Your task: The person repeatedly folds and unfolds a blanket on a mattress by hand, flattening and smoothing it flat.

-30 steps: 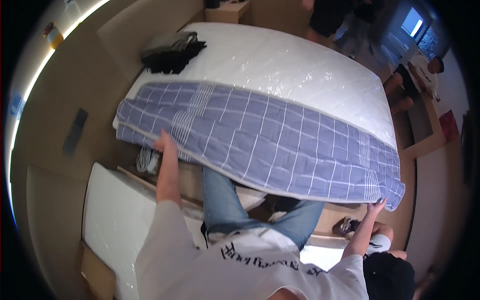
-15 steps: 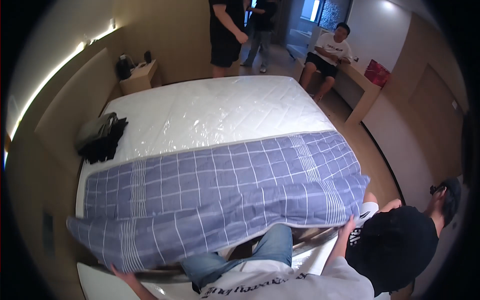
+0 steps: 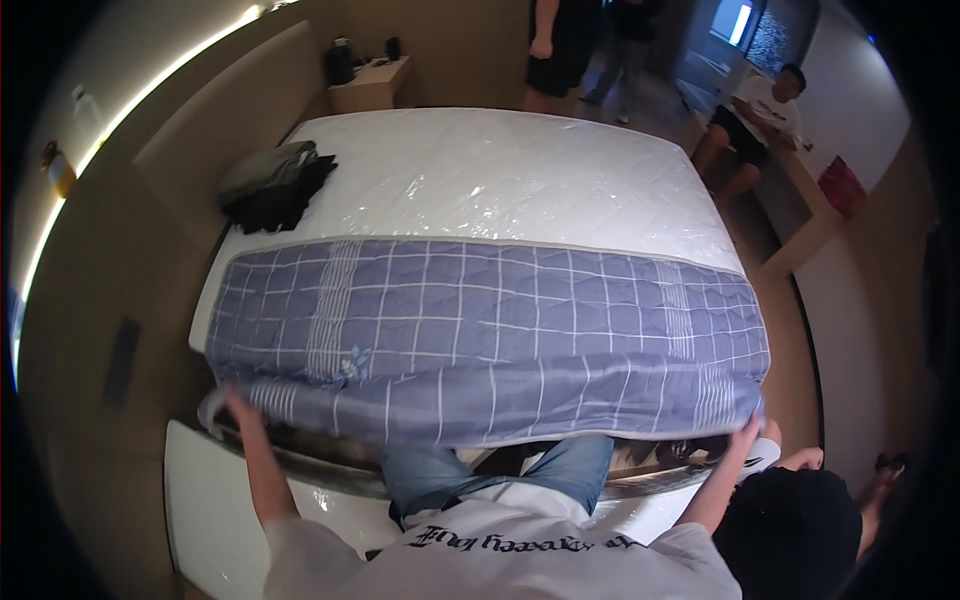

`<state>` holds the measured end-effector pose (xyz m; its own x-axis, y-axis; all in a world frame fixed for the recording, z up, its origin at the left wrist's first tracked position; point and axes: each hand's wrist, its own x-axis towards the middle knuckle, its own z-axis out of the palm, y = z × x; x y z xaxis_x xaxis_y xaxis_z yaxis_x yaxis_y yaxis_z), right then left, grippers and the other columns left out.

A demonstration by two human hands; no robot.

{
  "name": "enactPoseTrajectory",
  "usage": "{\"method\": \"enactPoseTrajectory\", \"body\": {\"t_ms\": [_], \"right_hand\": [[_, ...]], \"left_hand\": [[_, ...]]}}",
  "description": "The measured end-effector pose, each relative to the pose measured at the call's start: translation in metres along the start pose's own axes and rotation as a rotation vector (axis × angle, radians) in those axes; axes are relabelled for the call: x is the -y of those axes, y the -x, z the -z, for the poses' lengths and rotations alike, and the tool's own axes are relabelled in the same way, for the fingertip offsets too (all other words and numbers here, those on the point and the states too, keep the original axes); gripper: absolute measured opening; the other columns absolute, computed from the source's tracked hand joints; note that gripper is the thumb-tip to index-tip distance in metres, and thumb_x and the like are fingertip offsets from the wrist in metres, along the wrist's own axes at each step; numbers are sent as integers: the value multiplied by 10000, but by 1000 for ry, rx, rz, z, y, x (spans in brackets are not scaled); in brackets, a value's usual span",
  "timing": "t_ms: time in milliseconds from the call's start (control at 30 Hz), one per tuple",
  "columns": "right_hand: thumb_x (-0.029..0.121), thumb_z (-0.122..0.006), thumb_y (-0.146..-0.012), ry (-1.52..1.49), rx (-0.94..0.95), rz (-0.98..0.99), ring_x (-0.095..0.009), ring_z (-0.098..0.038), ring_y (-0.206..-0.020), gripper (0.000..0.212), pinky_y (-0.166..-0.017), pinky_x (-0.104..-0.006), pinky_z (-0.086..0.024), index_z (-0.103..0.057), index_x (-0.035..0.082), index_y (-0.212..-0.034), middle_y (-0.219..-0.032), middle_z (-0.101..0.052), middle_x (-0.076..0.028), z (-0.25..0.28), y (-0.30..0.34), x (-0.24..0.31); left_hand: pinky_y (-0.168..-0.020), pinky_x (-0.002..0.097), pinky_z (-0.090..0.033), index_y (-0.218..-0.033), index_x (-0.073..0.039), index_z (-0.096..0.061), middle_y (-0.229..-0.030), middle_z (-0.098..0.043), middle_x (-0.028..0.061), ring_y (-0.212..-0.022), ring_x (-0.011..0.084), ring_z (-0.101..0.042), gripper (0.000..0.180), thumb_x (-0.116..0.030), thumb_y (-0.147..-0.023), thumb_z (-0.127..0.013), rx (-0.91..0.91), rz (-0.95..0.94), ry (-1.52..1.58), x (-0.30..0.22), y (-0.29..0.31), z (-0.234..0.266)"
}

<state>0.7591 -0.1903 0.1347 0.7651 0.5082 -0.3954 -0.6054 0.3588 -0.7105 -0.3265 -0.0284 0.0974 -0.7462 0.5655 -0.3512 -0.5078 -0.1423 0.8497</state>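
Observation:
A blue-grey checked quilted mattress pad (image 3: 480,300) lies across the near half of a plastic-wrapped white mattress (image 3: 500,175). Its near edge is lifted and folds over in a long roll towards me. At the near left corner my left hand (image 3: 238,402) is closed on the pad's edge, its fingers partly hidden by the cloth. My right hand (image 3: 746,432) grips the near right corner the same way. Between my hands the edge hangs just above my jeans (image 3: 430,475).
Folded dark clothes (image 3: 275,190) rest on the mattress by the headboard (image 3: 225,110). Behind me stands another plastic-wrapped mattress (image 3: 215,510). A person in a black cap (image 3: 795,540) is close at my right. Across the bed are a nightstand (image 3: 372,88), standing people and a seated person (image 3: 765,120).
Both my hands have moved forward, the left one most, carrying the pad's near edge towards the bed. The left corner no longer spreads out low. The view has also shifted.

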Motion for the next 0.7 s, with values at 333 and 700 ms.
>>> {"method": "enactPoseTrajectory", "body": {"t_ms": [333,700], "right_hand": [[156,-389,-866,9,353,531,-319,-509,-1042,352,-944,-442,-387,-501,-48,-1130,-1148,-519,-186,-333,-9,237],[186,-392,-888,446,411,957,-299,-468,-1091,405,-960,-384,-363,-439,-83,-1188,-1222,-456,-190,-137,95,429]], "left_hand": [[-970,399,-348,-1155,-46,-491,-1187,-505,101,-1077,267,-474,355,-268,-890,-412,553,-246,504,-259,5,-371],[-943,406,-372,-1151,7,-452,-1141,-518,155,-1052,298,-497,390,-287,-898,-420,460,-603,522,-421,101,-96]]}}
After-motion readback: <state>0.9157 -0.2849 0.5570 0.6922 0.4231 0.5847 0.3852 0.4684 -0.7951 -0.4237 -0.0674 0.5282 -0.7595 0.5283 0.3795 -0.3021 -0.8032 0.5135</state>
